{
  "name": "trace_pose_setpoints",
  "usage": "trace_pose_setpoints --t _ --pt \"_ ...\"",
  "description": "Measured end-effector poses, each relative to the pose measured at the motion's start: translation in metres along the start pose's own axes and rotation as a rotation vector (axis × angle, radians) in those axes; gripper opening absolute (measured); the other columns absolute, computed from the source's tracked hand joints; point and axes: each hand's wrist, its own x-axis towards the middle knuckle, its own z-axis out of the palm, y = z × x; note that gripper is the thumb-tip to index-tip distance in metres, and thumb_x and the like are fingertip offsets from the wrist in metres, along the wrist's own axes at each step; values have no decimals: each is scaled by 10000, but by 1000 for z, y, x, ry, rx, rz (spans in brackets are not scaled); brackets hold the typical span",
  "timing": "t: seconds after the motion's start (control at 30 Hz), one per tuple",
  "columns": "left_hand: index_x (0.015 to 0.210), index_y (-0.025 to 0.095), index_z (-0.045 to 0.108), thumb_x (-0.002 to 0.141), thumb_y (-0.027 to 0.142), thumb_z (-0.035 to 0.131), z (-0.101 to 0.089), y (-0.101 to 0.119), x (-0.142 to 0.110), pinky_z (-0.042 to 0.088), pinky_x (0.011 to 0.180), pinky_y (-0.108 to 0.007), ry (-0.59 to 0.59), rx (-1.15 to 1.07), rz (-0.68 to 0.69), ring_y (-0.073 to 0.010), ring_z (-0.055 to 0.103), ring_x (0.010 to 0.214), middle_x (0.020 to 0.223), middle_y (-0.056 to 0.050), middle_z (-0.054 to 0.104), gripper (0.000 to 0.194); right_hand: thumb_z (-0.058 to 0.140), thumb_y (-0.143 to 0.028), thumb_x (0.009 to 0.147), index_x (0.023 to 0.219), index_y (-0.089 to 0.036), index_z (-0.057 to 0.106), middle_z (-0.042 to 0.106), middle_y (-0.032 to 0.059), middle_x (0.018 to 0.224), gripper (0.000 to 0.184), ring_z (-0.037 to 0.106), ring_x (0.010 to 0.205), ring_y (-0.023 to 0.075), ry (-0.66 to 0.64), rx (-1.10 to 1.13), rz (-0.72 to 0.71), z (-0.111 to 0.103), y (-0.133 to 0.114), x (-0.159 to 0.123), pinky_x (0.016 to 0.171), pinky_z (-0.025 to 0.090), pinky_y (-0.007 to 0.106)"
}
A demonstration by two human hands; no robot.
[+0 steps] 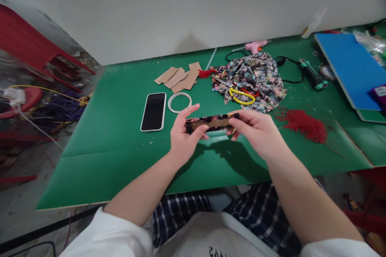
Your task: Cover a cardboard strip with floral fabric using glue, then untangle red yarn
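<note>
My left hand and my right hand together hold a narrow cardboard strip wrapped in dark floral fabric just above the green table. The left hand pinches its left end, with the index finger raised. Fingers of the right hand close on its right end. Bare brown cardboard shows along the strip's middle.
A phone and a white ring lie to the left. Behind are cardboard pieces, floral cloth with yellow-handled scissors, a pink glue gun, red tassel threads and a blue board.
</note>
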Motion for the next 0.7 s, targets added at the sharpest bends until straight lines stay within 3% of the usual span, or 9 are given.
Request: trace_pose_setpoints --t 0.13,0.27,0.37,0.53,0.7 --pt "1150 246 507 926 434 416 -3 -5 0 486 435 -206 11 -73 153 -113 641 504 712 12 664 307 646 -248 760 814 -209 694 662 -19 664 82 641 591 104 55 28 -22 -2 -5 -3 479 542 183" --pt "937 208 605 925 314 462 -6 -8 1 494 453 -171 61 83 326 -95 666 564 790 8 681 179 635 -202 766 808 -225 705 664 -26 662 84 646 610 96 91 31 -36 0 -12 -9 480 536 166" --pt "935 198 627 906 249 503 -9 -10 0 491 462 -143 85 208 421 -79 667 566 788 13 697 137 618 -186 781 826 -221 708 667 -19 674 107 645 611 93 117 4 -69 1 -16 -13 497 538 168" --pt "912 196 657 865 233 573 -12 -10 -2 520 552 -158 59 364 542 -89 682 629 793 7 726 103 606 -207 807 882 -232 703 693 -6 757 126 660 674 102 34 -100 -121 -6 -20 -16 573 560 192" --pt "958 231 665 881 218 543 -12 -4 -5 540 679 -206 30 425 585 -111 692 747 857 5 735 145 610 -284 813 950 -260 695 704 9 868 163 651 716 119 -2 -218 -149 -10 -21 -19 609 554 225"
